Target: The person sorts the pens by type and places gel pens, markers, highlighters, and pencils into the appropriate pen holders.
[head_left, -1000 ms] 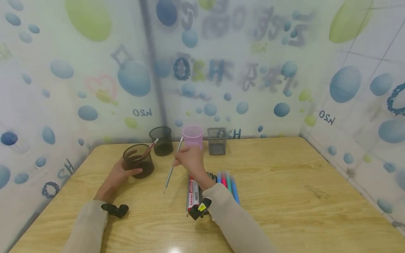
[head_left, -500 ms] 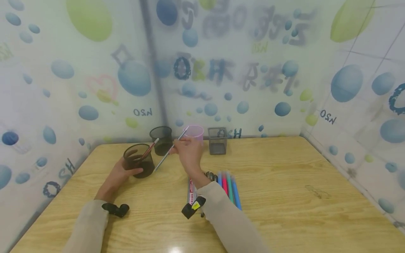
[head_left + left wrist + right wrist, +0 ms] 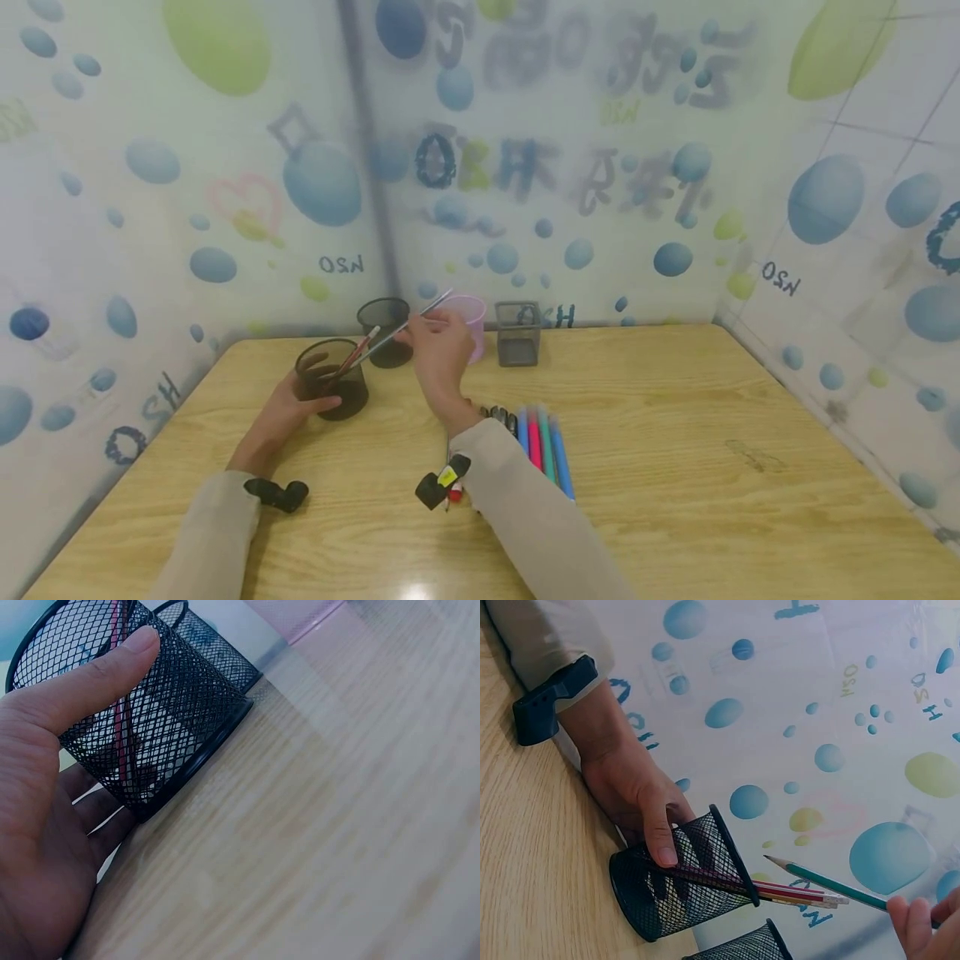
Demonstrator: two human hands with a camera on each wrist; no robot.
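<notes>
My left hand (image 3: pixel 288 408) grips a round black mesh pencil cup (image 3: pixel 349 398) near the left of the table, thumb on the near side and fingers round the far side. Several pencils (image 3: pixel 791 891), one of them red, lean inside the cup with their ends past the rim. My right hand (image 3: pixel 444 354) pinches a green pencil (image 3: pixel 836 883), which looks silvery in the head view. Its sharpened tip points down toward the cup's mouth, just outside the rim in the right wrist view. The right forearm hides part of the pens on the table.
Behind stand another black mesh cup (image 3: pixel 386 354), a pink cup (image 3: pixel 475 333) and a square mesh holder (image 3: pixel 517 346) in a row. Several coloured pens (image 3: pixel 546 450) and black pens (image 3: pixel 498 417) lie by the right forearm. A patterned curtain (image 3: pixel 570 167) borders the wooden table.
My right hand has moved slightly up and left. The pencil has swung from steep to more slanted, its tip coming to the cup's mouth. The left hand and cup stay put.
</notes>
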